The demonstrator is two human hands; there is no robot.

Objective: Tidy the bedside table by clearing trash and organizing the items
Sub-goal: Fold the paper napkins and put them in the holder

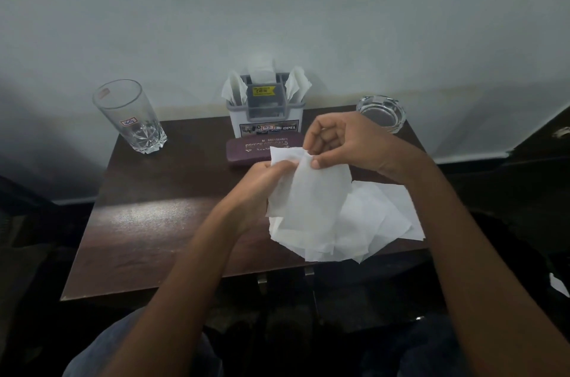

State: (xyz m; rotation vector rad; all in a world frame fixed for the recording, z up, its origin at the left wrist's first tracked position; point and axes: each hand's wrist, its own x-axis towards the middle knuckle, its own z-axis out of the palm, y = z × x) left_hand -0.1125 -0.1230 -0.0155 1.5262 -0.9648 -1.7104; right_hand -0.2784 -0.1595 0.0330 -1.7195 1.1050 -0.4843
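Both hands hold one white tissue point(311, 194) above the dark wooden bedside table point(148, 216). My left hand point(262, 183) grips its left edge. My right hand point(342, 142) pinches its top edge between thumb and fingers. Several more white tissues point(379, 222) lie spread on the table's right side beneath it. A maroon spectacle case point(246, 153) lies behind the hands, partly hidden by the tissue. A grey tissue holder point(265, 111) with tissues sticking up stands at the back centre.
A tall empty drinking glass point(129, 117) stands at the back left corner. A glass ashtray point(381, 113) sits at the back right, near the wall. My knees show below the table's front edge.
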